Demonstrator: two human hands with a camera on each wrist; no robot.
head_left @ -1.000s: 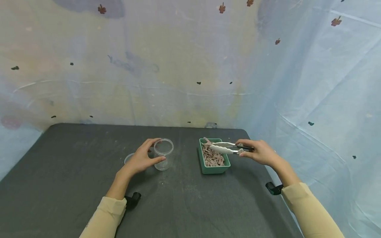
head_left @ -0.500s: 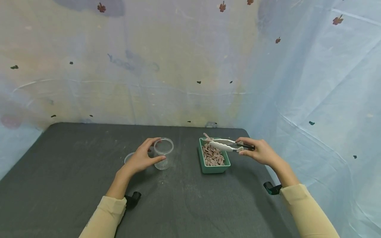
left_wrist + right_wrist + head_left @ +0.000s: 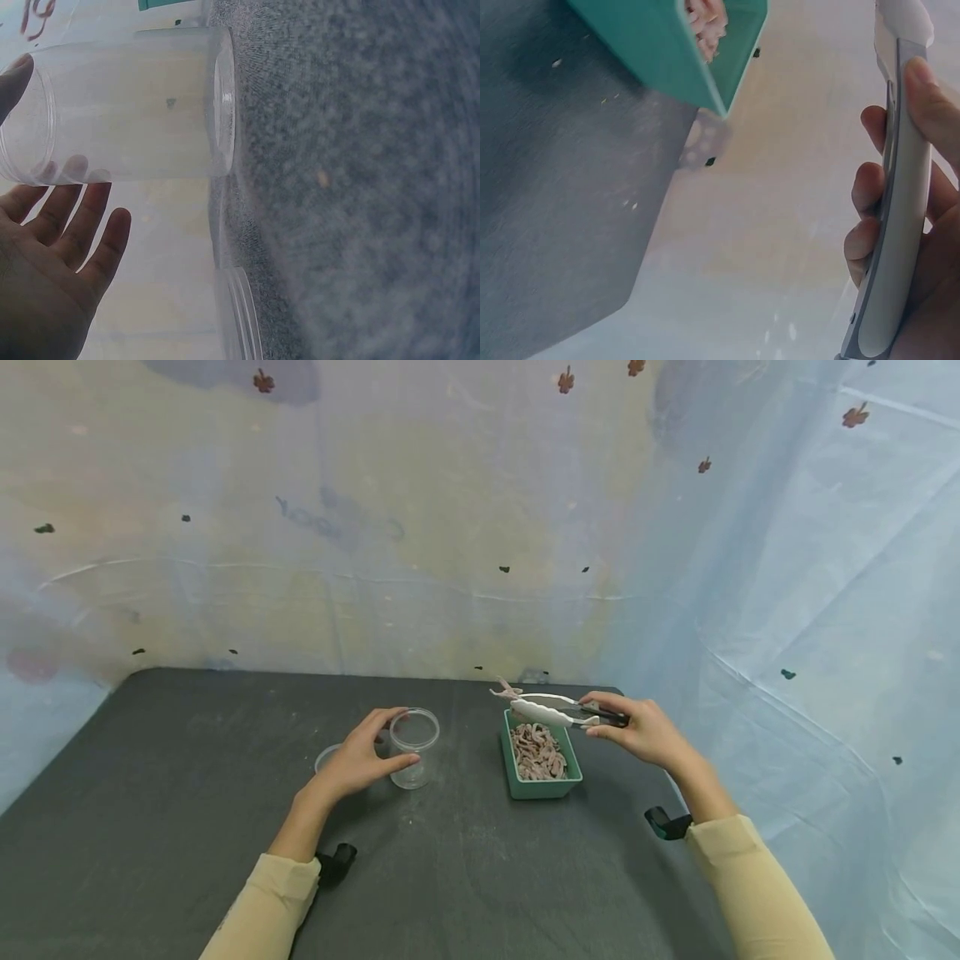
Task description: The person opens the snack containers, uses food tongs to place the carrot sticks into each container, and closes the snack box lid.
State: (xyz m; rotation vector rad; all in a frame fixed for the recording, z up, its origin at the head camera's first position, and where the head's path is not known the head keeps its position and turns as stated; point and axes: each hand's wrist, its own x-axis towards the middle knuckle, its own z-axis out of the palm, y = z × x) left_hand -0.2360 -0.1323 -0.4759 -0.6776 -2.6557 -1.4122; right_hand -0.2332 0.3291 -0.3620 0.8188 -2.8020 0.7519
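My left hand (image 3: 360,764) grips a clear plastic jar (image 3: 414,760) near its rim, the thumb on the near side and the fingers round the other. Upright on the dark table, the jar (image 3: 135,112) looks bare inside. A pair of white-tipped tongs (image 3: 542,713) is held in my right hand (image 3: 645,733), squeezed between thumb and fingers. Out of the tong tips stick a few greyish-pink strips (image 3: 506,688), perhaps shredded meat, above the far rim of a green container (image 3: 543,790). More such strips (image 3: 538,752) lie in the container.
Beside my left hand, a round clear lid (image 3: 324,755) lies on the dark table (image 3: 450,877), partly hidden by that hand. Plastic sheeting (image 3: 420,527) hangs behind the table and along its right side. Small crumbs dot the tabletop.
My right hand has lifted the tongs with the strips up and to the left, out of the green container. The left hand and jar have stayed put.
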